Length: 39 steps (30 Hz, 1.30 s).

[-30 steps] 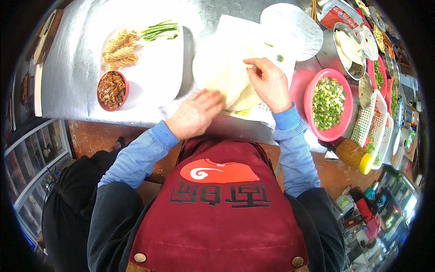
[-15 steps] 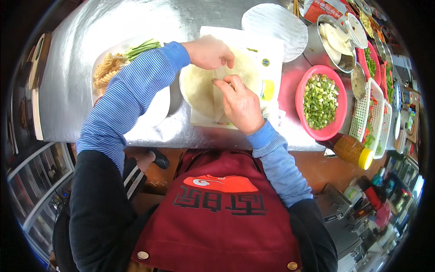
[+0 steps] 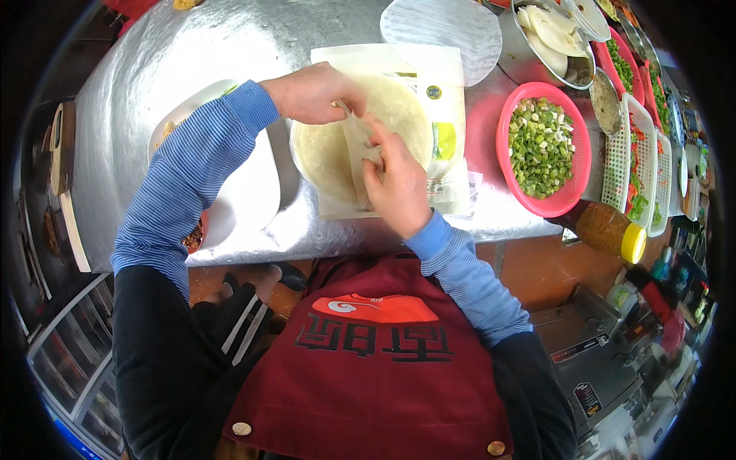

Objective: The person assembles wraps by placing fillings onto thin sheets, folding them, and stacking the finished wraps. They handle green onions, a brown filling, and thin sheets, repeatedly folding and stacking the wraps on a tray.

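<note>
A pale round flatbread (image 3: 402, 115) lies on a white printed plastic package (image 3: 452, 77) on the steel table. Between my hands a thin, whitish, see-through sheet (image 3: 357, 149) rises in a fold over the flatbread; whether it is film or the bread's own thin layer is hard to tell. My left hand (image 3: 310, 93) pinches its upper end, at the far side of the bread. Just nearer and to the right, my right hand (image 3: 399, 184) grips the same fold between thumb and fingers. My left forearm hides part of a white tray (image 3: 257, 195) holding food.
Right of the package stand a pink basket of chopped scallions (image 3: 540, 153), a metal pot with white slices (image 3: 548, 42) and a yellow-capped bottle (image 3: 606, 234). Beyond the package lies a round white sheet (image 3: 441, 34). White baskets (image 3: 636, 153) line the right side.
My view has shifted a little. My hands have drawn closer together, and the pale fold now stands up more between them. At the left table edge a bowl of dark red food now shows.
</note>
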### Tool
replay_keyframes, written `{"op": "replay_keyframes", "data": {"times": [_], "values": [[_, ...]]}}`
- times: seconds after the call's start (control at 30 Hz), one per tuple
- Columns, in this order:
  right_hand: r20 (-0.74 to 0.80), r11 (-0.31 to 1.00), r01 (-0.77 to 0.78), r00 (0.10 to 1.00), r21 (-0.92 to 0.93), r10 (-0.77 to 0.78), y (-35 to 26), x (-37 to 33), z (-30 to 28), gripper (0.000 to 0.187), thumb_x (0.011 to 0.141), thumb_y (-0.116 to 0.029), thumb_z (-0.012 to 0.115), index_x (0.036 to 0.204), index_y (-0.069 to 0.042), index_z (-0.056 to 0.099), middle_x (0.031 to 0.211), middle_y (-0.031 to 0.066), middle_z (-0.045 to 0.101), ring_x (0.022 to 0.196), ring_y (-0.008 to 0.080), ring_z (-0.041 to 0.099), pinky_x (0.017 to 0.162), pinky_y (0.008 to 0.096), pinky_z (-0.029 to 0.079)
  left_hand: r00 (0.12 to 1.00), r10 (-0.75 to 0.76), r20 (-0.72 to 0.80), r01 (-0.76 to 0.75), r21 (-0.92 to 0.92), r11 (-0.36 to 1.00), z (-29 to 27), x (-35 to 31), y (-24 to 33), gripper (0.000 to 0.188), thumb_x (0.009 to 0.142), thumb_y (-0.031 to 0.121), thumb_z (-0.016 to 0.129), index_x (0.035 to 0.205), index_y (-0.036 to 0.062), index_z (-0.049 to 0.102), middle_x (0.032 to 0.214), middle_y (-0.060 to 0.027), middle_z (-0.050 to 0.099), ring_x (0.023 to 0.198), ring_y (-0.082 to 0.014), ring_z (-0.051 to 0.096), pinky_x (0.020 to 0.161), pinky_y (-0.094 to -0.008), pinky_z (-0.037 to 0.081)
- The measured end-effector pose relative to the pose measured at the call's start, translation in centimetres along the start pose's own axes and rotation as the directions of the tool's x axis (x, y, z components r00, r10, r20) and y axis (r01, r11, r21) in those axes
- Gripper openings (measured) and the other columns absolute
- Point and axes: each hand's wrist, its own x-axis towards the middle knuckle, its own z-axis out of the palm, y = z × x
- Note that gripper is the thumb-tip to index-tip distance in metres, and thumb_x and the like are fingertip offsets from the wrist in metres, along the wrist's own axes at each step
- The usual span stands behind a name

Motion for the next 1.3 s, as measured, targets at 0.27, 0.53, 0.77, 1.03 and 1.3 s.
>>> {"op": "replay_keyframes", "data": {"times": [0.27,0.53,0.77,1.03,1.3], "values": [[0.425,0.574,-0.730,0.683,0.372,0.594,1.5,0.3,-1.3,0.029,0.080,-0.009,0.063,0.106,0.003,0.056,0.084,0.0051,0.061,0.059,0.0099,0.056,0.054,0.0245,0.048,0.979,-0.024,-0.202,0.062,0.182,0.981,1.1,0.3,-0.5,0.012,0.078,0.018,0.063,0.088,0.0117,0.066,0.088,-0.0049,0.062,0.089,-0.0253,0.058,0.077,-0.0346,0.046],[0.330,0.319,-0.671,0.653,0.669,0.682,1.1,-1.0,-1.9,0.016,0.088,-0.009,0.059,0.100,0.002,0.058,0.090,0.0040,0.060,0.075,0.0090,0.057,0.066,0.0260,0.055,0.986,-0.093,-0.137,0.101,0.052,0.994,0.5,3.3,0.0,0.018,0.075,0.020,0.063,0.083,0.0039,0.065,0.077,-0.0092,0.064,0.075,-0.0237,0.060,0.069,-0.0336,0.047],[0.079,0.752,-0.561,0.816,0.347,0.572,2.9,-1.7,-1.9,0.018,0.088,-0.009,0.059,0.099,0.005,0.061,0.084,0.0053,0.062,0.073,0.0099,0.060,0.063,0.0268,0.056,0.988,-0.102,-0.119,0.110,0.062,0.992,0.8,5.3,0.9,0.016,0.073,0.016,0.061,0.077,0.0012,0.062,0.069,-0.0112,0.061,0.066,-0.0223,0.059,0.063,-0.0337,0.046],[-0.048,0.784,-0.555,0.807,0.278,0.588,4.7,-0.9,-4.0,0.019,0.084,-0.011,0.061,0.093,0.005,0.064,0.075,0.0114,0.066,0.064,0.0157,0.063,0.058,0.0288,0.051,0.990,-0.054,-0.131,0.078,0.178,0.981,0.7,8.8,2.1,0.014,0.071,0.015,0.060,0.071,0.0017,0.059,0.063,-0.0101,0.059,0.060,-0.0239,0.056,0.059,-0.0356,0.044],[-0.132,0.927,-0.356,0.931,-0.119,0.341,5.4,0.0,-4.7,0.021,0.078,-0.006,0.059,0.097,0.000,0.063,0.083,0.0174,0.064,0.071,0.0361,0.061,0.064,0.0427,0.049,0.970,-0.035,-0.239,0.093,0.234,0.968,1.5,10.3,1.7,0.015,0.069,0.016,0.063,0.074,0.0044,0.055,0.067,-0.0092,0.058,0.064,-0.0244,0.056,0.058,-0.0369,0.043]]}}
